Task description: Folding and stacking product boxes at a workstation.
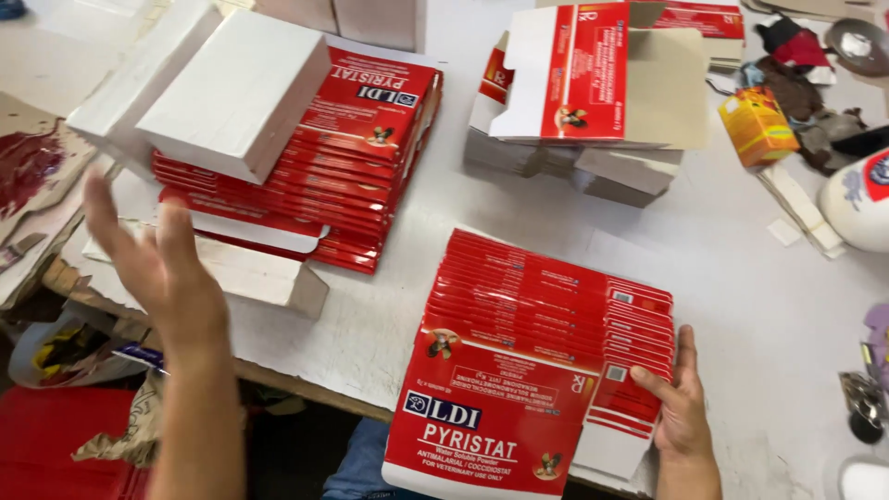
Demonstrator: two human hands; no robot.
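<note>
White worktable [741, 278] is carrying a fanned stack of flat red cartons [537, 370] at its near edge: light, slick, likely sliding apart; right hand [681, 407] is pinching the stack's right edge, left hand [167, 268] is hovering open.

The head camera is looking steeply down, close over a white table [759, 306], its near edge running across the frame's lower left.
</note>
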